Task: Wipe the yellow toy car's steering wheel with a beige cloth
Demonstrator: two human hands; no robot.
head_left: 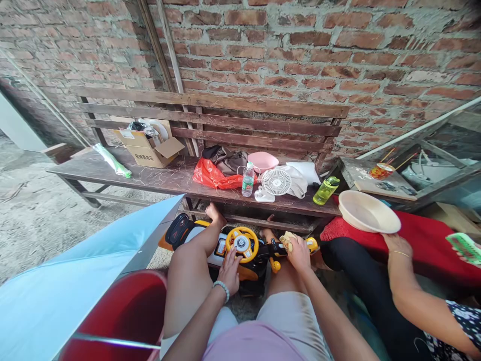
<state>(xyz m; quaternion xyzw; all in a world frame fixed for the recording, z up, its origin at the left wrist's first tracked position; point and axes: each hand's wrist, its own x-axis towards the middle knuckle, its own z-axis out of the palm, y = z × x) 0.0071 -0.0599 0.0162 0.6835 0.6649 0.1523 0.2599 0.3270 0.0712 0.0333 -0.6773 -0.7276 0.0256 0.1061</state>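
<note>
A toy ride-on car with a yellow steering wheel (257,246) and a black-and-yellow bar (269,249) sits between my legs, below the bench. My left hand (230,273) lies against the lower left of the wheel, fingers stretched over its rim. A bracelet of pale beads circles that wrist. In my right hand (300,254) a crumpled yellow cloth (287,240) is gripped, pressed against the bar near its yellow end. The palm side of both hands is hidden.
The wooden bench (169,181) holds a cardboard box (148,155), red plastic bag (210,175), bottle (247,181), white fan (276,182) and green bottle (326,191). At right, another person's hand (398,246) touches a cream basin (366,213). A blue umbrella (97,250) and red tub (124,306) stand left.
</note>
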